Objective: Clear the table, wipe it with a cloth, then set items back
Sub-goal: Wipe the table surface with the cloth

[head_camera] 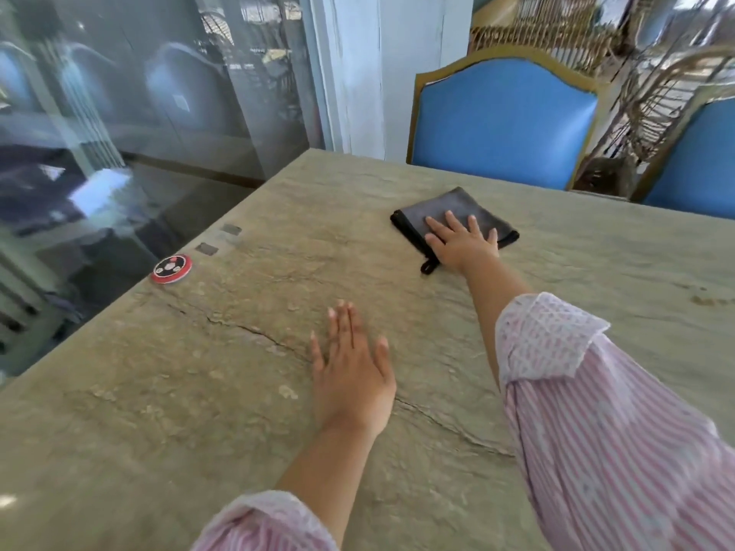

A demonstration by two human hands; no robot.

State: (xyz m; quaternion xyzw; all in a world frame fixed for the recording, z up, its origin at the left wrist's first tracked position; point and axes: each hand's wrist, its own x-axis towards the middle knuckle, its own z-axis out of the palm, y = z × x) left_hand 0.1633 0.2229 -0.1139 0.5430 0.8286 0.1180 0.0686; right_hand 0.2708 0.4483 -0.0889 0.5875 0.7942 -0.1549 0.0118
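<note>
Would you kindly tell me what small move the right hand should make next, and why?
Probably sweep the cloth sideways across the table: the right hand lies flat on it, fingers spread, near the far edge, with wide bare stone on both sides.

We see the cloth (453, 222) on the tabletop (278, 391) far right, under the right hand (463, 242); the left hand (350, 375) lies nearer; a round call button (172, 268) sits at the left edge, chairs (501, 121) behind.

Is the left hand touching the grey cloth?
No, the left hand lies flat on the table, while the right hand presses the cloth.
</note>
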